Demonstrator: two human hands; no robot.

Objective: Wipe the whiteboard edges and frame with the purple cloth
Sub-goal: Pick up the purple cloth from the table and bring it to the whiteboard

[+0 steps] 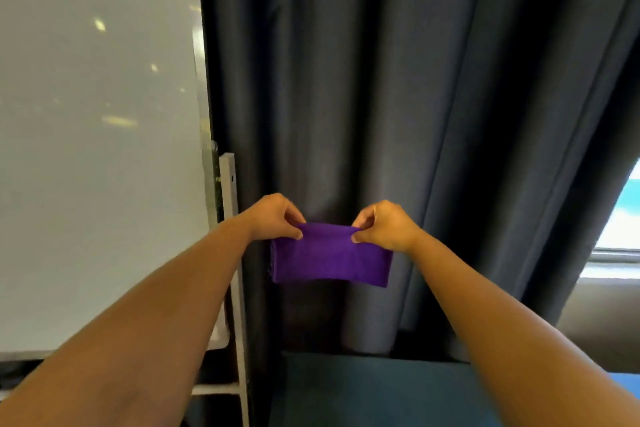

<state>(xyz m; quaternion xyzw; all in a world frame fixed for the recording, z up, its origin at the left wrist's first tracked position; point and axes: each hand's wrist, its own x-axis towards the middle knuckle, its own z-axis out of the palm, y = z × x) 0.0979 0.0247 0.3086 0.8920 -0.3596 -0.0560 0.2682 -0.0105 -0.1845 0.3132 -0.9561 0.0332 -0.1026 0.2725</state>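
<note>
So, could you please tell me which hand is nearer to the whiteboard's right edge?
Left. The left hand pinches the purple cloth's upper left corner just right of the whiteboard frame; the right hand holds the other corner, farther right before the curtain.

Both bare arms reached forward, nearly straight. The left hand (273,218) and right hand (384,225) were level, close together, each with thumb and fingertips in a pinching grip, knuckles up.
</note>
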